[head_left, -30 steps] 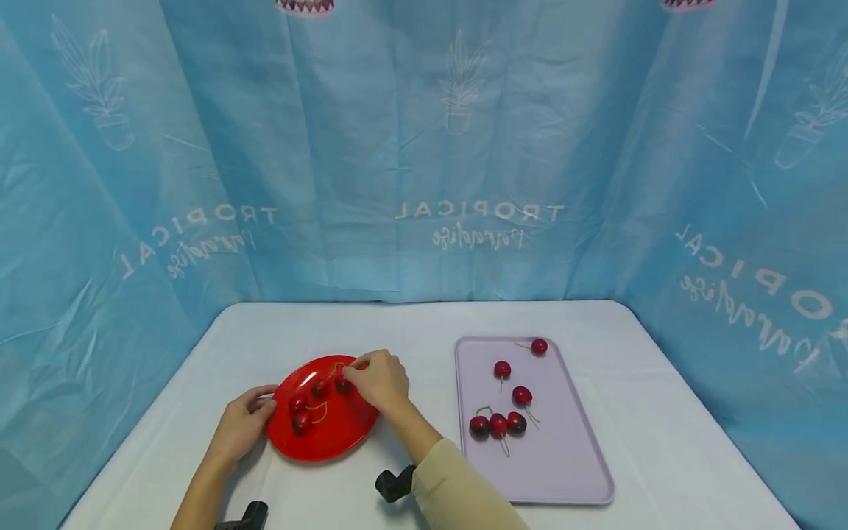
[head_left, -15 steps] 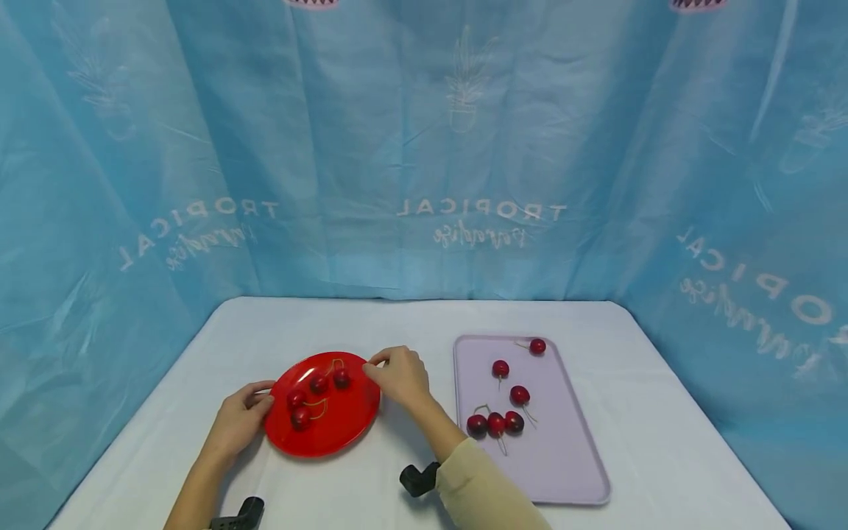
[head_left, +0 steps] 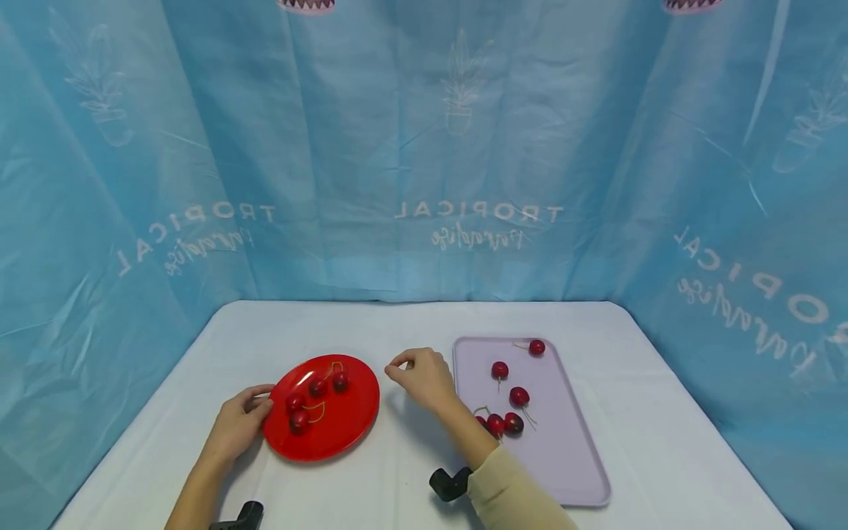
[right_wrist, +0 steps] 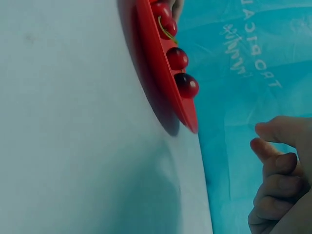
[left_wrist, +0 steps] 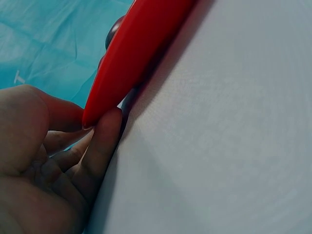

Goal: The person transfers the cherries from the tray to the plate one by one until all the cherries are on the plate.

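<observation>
My left hand [head_left: 241, 418] grips the near left rim of a red plate [head_left: 344, 423]. In the left wrist view the thumb lies at the rim of the plate [left_wrist: 131, 58], with a finger [left_wrist: 108, 124] beneath it. Several dark red cherries [head_left: 299, 421] lie on the plate, some with green stems [right_wrist: 167, 30]. Just right of the plate, my right hand [head_left: 424, 377] hovers with nothing in it. Its thumb and forefinger are near each other and the other fingers are loosely curled, as the right wrist view of that hand [right_wrist: 282, 175] shows.
A pale lilac tray [head_left: 550, 464] stands on the right, holding several cherries [head_left: 520, 397]; the right forearm partly hides the nearest group. White cloth [head_left: 371, 493] covers the table, and a blue printed curtain [head_left: 424, 147] surrounds its back and sides.
My right hand has drawn back rightward from the plate toward the tray, leaving the cherry it was touching on the plate. My left hand stays at the plate's rim.
</observation>
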A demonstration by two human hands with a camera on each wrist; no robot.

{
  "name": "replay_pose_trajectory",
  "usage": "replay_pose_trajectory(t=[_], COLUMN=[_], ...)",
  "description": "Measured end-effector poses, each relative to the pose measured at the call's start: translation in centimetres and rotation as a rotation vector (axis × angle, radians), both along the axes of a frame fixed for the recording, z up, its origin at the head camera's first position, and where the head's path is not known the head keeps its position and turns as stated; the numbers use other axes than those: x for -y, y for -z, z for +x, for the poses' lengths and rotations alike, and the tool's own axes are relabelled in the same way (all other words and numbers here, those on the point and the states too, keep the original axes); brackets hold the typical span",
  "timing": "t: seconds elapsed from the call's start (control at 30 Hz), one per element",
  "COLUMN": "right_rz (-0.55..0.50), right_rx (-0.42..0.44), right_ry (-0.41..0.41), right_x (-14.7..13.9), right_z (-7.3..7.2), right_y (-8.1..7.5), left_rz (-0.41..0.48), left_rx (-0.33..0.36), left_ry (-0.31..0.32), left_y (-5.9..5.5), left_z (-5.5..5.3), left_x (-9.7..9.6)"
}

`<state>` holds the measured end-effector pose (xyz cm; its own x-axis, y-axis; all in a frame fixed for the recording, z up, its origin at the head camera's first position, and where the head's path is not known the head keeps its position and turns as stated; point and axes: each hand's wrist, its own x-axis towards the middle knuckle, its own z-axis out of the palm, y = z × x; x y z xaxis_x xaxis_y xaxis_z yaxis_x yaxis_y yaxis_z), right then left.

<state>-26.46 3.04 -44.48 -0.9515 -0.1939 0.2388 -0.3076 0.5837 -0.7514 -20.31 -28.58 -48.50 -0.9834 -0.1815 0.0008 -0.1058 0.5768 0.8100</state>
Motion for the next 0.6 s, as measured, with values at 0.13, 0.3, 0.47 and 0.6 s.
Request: replay_pose_trajectory(t=[0.13,0.3,0.47,0.6], right_rz=[-0.005,0.016,0.024,0.035], right_rx=[-0.014,-0.037,-0.027,-0.014], right_ry=[0.008,-0.007,-0.008,0.021], right_x=[-0.9,-1.9,-2.8,-3.8], right_z=[0.0,0.2,0.2,0.4], right_y=[-0.1,-0.3,-0.5,-0.5], left_rz=[-0.003,-0.013,-0.014,0.023], left_rx=[0.029,0.036,0.015,0.016], left_ry=[-0.012,-0.03,-0.022,-0.01], left_y=[-0.3,0.1,-0.3,-0.5], left_z=[-0.1,-0.2,-0.1,0.0], left_x=[0.1,0.2,0.3,0.0])
